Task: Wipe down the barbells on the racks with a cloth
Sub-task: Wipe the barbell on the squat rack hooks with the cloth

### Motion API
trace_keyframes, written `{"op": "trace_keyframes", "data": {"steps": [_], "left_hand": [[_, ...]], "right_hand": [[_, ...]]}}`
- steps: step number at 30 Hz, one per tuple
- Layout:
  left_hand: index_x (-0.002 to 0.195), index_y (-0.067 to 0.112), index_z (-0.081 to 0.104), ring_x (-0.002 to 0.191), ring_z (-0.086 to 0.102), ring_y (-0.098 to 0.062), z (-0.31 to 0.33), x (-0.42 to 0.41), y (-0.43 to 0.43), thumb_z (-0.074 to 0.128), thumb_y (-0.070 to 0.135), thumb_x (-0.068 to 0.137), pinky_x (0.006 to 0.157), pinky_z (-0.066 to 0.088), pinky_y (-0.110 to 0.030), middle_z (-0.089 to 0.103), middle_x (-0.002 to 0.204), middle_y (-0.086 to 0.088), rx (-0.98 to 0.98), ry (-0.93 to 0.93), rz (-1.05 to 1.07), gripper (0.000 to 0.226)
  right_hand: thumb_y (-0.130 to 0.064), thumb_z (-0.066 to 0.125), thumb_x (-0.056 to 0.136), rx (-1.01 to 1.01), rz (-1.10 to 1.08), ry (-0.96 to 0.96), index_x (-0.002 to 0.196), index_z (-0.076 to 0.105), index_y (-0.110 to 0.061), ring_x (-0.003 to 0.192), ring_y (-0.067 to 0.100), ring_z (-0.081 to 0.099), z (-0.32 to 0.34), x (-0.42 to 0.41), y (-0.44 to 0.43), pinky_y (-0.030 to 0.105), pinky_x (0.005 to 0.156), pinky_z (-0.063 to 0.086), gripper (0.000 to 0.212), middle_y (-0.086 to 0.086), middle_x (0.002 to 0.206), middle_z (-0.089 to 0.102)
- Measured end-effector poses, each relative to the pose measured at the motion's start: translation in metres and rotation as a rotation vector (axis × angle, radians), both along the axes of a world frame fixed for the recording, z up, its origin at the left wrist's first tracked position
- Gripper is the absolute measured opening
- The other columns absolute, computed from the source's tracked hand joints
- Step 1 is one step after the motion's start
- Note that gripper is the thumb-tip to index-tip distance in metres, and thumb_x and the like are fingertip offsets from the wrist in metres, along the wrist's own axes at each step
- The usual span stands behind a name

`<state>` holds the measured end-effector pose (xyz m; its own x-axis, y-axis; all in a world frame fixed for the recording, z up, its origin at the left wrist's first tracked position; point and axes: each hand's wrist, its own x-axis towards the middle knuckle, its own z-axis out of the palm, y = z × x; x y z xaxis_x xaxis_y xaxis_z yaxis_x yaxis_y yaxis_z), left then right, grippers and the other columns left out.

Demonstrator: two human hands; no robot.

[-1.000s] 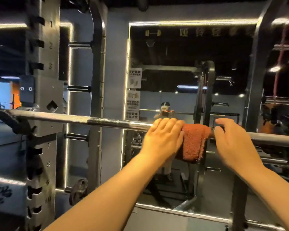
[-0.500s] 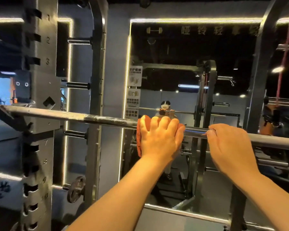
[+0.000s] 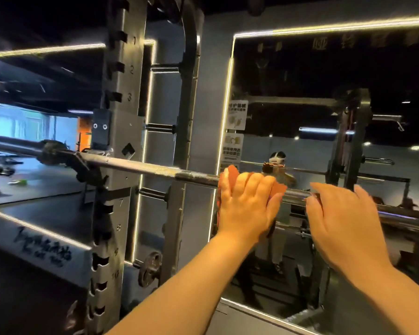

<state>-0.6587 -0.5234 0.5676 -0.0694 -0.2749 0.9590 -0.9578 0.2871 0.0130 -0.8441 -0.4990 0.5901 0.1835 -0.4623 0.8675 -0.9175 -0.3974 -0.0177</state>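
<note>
The person stands close to the rack with both forearms stretched forward and up to the barbell [image 3: 140,169]. The bar runs across at about chest height and drops slightly toward the right.

The left hand [image 3: 246,204] lies on top of the bar with its back toward me. Its fingers are folded over an orange cloth [image 3: 232,174] and clamp it round the steel. Cloth shows above the knuckles, at the left edge of the hand and under the palm.

The right hand [image 3: 341,213] sits just beside it, further along the bar. Its wrist is lower and its fingers are bent over the bar, holding it bare. The fingertips are blurred, so I cannot tell how tightly they close.

Only a short, shiny stretch of bar shows between the two hands. To the left of the cloth a long bare length runs to the notched upright [image 3: 124,81], where the bar lies in a dark hook [image 3: 82,165]. The sleeve carries on past the hook toward the left edge. To the right of the right hand the bar continues out of view.

Behind the bar, near the hands, stands a wall mirror [image 3: 300,76] edged with light strips. A small weight plate [image 3: 150,268] hangs on a peg low on the rack, well below the bar.
</note>
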Motion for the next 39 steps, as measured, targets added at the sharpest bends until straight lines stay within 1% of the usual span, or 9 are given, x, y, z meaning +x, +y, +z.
{"op": "trace_keyframes", "data": {"steps": [5,15,20,23,26,29,32,36,39], "left_hand": [[0.130,0.026,0.057,0.131,0.049,-0.023,0.000,0.077,-0.002,0.023,0.053,0.107,0.122,0.013,-0.064,0.058,0.129,0.005,0.074,0.109,0.039,0.049],[0.119,0.013,0.065,0.134,0.050,-0.022,-0.009,0.108,-0.002,0.024,0.049,0.109,0.123,0.019,-0.060,0.065,0.124,-0.002,-0.130,0.444,-0.190,0.055],[0.123,0.012,0.064,0.121,0.052,-0.009,-0.039,0.081,0.017,0.034,0.042,0.108,0.109,0.042,-0.030,0.064,0.125,-0.003,0.007,0.394,-0.337,0.046],[0.106,0.020,0.062,0.095,0.059,-0.002,-0.067,0.061,0.038,0.037,0.036,0.109,0.080,0.046,-0.019,0.063,0.100,0.005,0.361,0.627,-0.499,0.029],[0.101,0.017,0.059,0.093,0.062,-0.014,-0.116,0.048,0.051,0.035,0.036,0.110,0.072,0.044,-0.017,0.062,0.093,0.004,0.571,0.891,-0.567,0.033],[0.104,0.017,0.065,0.097,0.068,-0.019,-0.158,0.036,0.057,0.038,0.039,0.109,0.074,0.051,-0.027,0.069,0.100,-0.004,0.720,1.115,-0.656,0.035],[0.103,0.016,0.069,0.091,0.072,-0.014,-0.181,0.022,0.066,0.038,0.035,0.110,0.079,0.057,-0.025,0.074,0.096,-0.003,0.777,1.108,-0.689,0.038],[0.109,0.010,0.069,0.098,0.075,-0.024,-0.210,0.000,0.093,0.035,0.031,0.112,0.087,0.060,-0.035,0.078,0.103,-0.010,0.973,1.251,-1.006,0.040],[0.121,0.013,0.067,0.107,0.072,-0.021,-0.242,-0.006,0.103,0.033,0.038,0.110,0.092,0.058,-0.032,0.076,0.114,-0.007,1.153,1.252,-1.074,0.044]], "right_hand": [[-0.039,0.029,0.104,-0.071,0.013,0.032,0.104,0.064,-0.022,0.073,0.009,0.042,0.001,0.000,0.001,0.050,0.089,0.046,0.039,-0.015,0.080,0.047],[-0.037,0.032,0.103,-0.146,-0.006,0.037,0.094,0.063,-0.020,0.067,0.017,0.048,-0.002,0.005,0.003,0.046,0.076,0.043,0.036,-0.007,0.073,0.050],[-0.035,0.038,0.104,-0.124,-0.053,0.070,0.083,0.053,-0.022,0.068,0.020,0.046,-0.003,0.008,0.003,0.049,0.082,0.042,0.028,-0.007,0.071,0.044],[-0.035,0.038,0.106,-0.063,-0.085,0.082,0.109,0.056,-0.019,0.100,0.027,0.056,-0.008,0.003,0.001,0.056,0.114,0.032,0.024,-0.005,0.097,0.054],[-0.033,0.047,0.103,0.018,-0.034,0.055,0.152,0.037,-0.008,0.152,0.028,0.024,-0.044,0.001,0.020,0.049,0.126,-0.003,0.056,0.010,0.158,0.035],[-0.046,0.053,0.102,0.359,0.183,-0.082,0.159,0.027,-0.011,0.155,0.022,0.017,-0.123,0.018,0.054,0.033,0.127,0.002,0.071,0.007,0.167,0.022],[-0.058,0.060,0.088,1.102,0.455,-0.502,0.147,0.043,-0.020,0.131,0.018,0.055,-0.183,0.041,0.083,0.026,0.104,0.046,0.073,-0.001,0.141,0.057],[-0.019,0.072,0.092,1.092,0.538,-0.834,0.121,0.060,-0.016,0.094,0.001,0.070,-0.243,0.035,0.095,0.020,0.083,0.051,0.032,-0.007,0.105,0.075],[-0.025,0.073,0.093,1.139,0.438,-0.886,0.109,0.068,-0.016,0.089,0.010,0.068,-0.264,0.015,0.109,0.029,0.083,0.053,0.020,0.000,0.097,0.075]]}}
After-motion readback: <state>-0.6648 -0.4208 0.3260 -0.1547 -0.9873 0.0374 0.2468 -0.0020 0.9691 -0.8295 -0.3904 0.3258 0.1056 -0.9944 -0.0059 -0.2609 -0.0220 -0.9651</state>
